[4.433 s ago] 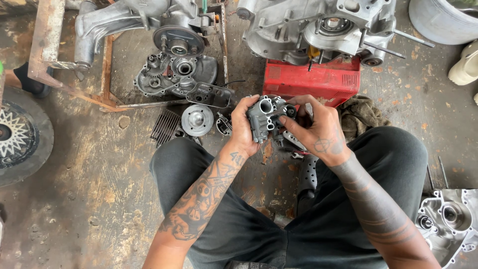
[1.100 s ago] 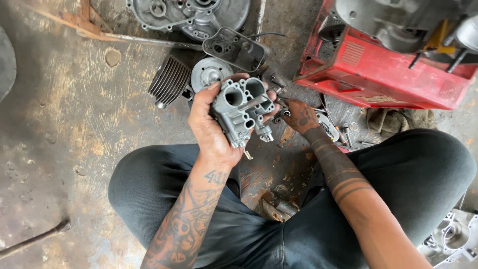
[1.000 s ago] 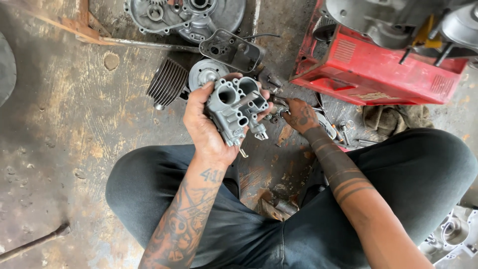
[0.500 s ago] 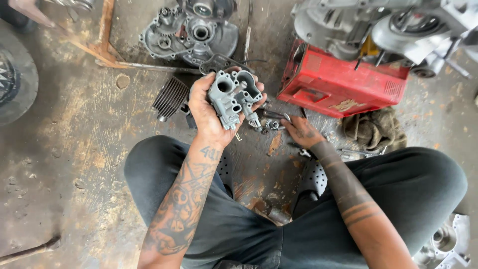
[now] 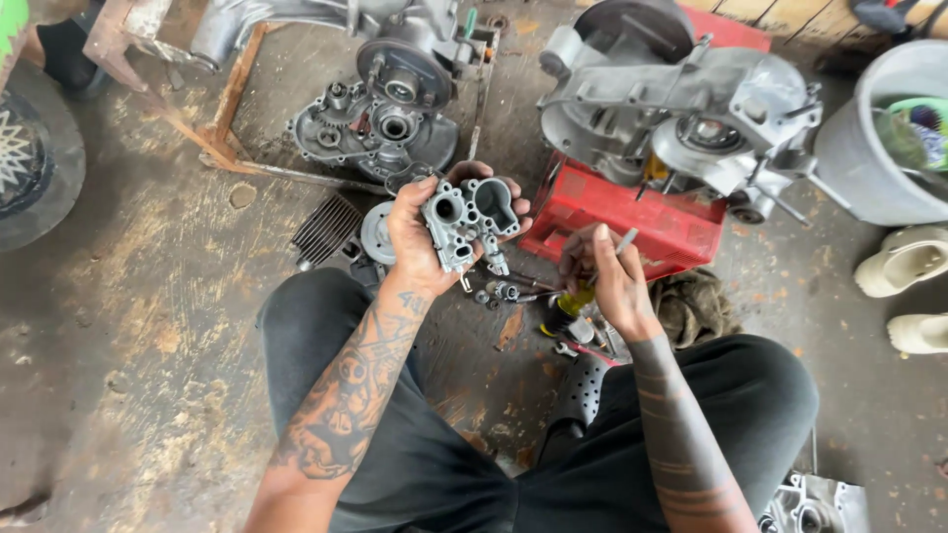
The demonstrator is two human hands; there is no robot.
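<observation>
The left hand (image 5: pixel 420 232) is gripping a grey cast-metal carburettor body (image 5: pixel 469 222), fingers curling round its far edge and thumb pressing its near side, so that its two round bores are facing up toward the camera. The part is hanging above the floor, in front of the person's knees, just left of a red crate (image 5: pixel 632 217). The right hand (image 5: pixel 602 281) is closing round a screwdriver (image 5: pixel 583 291) with a yellow-green handle — its metal end is poking out above the knuckles, well clear of the carburettor body. Below the two hands small loose fittings (image 5: pixel 499 291) are lying on the stained concrete floor (image 5: pixel 128 326). Further out, a finned cylinder (image 5: pixel 326 229) is lying just left of the left hand, an opened engine casing (image 5: pixel 380 128) is sitting beyond it, and a larger engine block (image 5: pixel 681 109) is resting on the red crate — a grey bucket (image 5: pixel 869 158) is standing to the far right.
</observation>
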